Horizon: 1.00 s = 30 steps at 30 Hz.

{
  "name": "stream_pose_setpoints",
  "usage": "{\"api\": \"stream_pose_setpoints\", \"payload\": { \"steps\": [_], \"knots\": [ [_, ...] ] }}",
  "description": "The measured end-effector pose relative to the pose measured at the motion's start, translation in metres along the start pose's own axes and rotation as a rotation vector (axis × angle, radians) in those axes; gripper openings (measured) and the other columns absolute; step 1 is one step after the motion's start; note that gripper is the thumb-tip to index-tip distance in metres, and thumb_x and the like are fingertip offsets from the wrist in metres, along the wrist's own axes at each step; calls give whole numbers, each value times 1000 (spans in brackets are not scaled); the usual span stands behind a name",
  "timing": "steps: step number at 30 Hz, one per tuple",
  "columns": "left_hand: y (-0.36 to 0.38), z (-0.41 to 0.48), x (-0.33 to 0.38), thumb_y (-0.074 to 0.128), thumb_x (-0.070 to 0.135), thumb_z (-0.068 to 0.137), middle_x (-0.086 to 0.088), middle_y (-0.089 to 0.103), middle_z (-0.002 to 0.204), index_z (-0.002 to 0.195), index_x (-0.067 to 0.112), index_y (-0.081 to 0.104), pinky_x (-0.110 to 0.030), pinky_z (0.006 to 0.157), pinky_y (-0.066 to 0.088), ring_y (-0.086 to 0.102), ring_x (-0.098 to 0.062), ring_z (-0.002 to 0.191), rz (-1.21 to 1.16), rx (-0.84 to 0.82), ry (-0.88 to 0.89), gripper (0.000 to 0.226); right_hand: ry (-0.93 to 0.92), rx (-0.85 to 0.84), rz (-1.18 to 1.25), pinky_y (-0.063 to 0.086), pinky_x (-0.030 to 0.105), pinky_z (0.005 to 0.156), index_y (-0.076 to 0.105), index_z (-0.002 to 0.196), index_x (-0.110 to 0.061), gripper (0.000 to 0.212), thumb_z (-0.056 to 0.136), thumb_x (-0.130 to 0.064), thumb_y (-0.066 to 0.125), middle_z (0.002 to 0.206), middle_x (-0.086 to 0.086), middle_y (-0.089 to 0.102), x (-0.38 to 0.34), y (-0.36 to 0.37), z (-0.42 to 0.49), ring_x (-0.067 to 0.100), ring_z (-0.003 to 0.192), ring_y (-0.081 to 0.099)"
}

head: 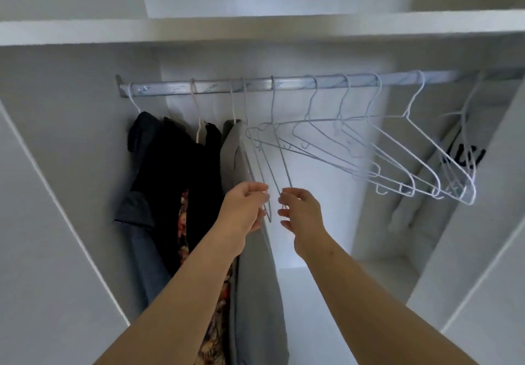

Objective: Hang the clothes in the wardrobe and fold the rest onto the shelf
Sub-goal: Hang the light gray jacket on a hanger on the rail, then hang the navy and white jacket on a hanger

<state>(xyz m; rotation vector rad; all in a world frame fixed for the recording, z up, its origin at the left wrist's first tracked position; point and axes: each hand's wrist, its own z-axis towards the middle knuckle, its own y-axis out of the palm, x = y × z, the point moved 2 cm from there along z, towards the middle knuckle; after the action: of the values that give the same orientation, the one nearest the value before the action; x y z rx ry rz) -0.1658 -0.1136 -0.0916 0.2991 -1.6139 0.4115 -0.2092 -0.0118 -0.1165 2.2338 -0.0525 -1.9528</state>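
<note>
Hangers (281,151): two are hooked on rod (216,86), left of its middle. Lower end of one is pinched by left hand (244,208), the other's by right hand (302,217). Clothes (167,171) are hung at rod's left end, grey garment (252,265) just beside the held pair.

No text reads in full.

Finding one: the hanging rail (284,84) carries a repeated bluish print along its wrapping. It is too small and blurred for me to make out.

Finding two: the pale garment (403,211) at the far right bears large black letters (480,156) on its front. The wire hangers (439,149) cross them, part is hidden, and I cannot tell the word.
</note>
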Motion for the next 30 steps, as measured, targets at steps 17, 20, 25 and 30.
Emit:
{"api": "stream_pose_setpoints", "payload": {
  "steps": [17, 20, 25, 30],
  "knots": [
    [196, -272, -132, 55, 24, 91, 3, 63, 85, 86, 23, 60, -22, 56, 44, 56, -11, 69, 241, -948, -316, 6, 268, 968, 350, 45, 25, 61, 60, 88, -15, 8, 91, -16, 53, 80, 2, 63, 142, -272, -303, 16, 70, 57],
    [214, -336, -154, 54, 25, 92, 4, 63, 85, 89, 24, 60, -22, 58, 45, 57, -11, 70, 324, -1077, -341, 7, 289, 1087, 458, 42, 25, 57, 59, 86, -15, 8, 91, -15, 53, 79, 2, 62, 165, -294, -368, 16, 66, 55],
    [232, -469, -182, 54, 24, 91, 5, 61, 80, 84, 24, 60, -20, 56, 43, 55, -9, 65, 421, -1276, -383, 9, 301, 1275, 592, 41, 25, 57, 60, 84, -16, 9, 90, -15, 53, 77, 1, 62, 196, -329, -497, 15, 63, 55],
    [238, -608, -196, 53, 21, 91, 4, 58, 78, 84, 22, 60, -21, 56, 41, 54, -9, 64, 484, -1429, -403, 9, 289, 1428, 687, 40, 25, 56, 60, 82, -16, 10, 90, -14, 54, 74, 0, 62, 216, -360, -633, 15, 62, 54]
  ]
}}
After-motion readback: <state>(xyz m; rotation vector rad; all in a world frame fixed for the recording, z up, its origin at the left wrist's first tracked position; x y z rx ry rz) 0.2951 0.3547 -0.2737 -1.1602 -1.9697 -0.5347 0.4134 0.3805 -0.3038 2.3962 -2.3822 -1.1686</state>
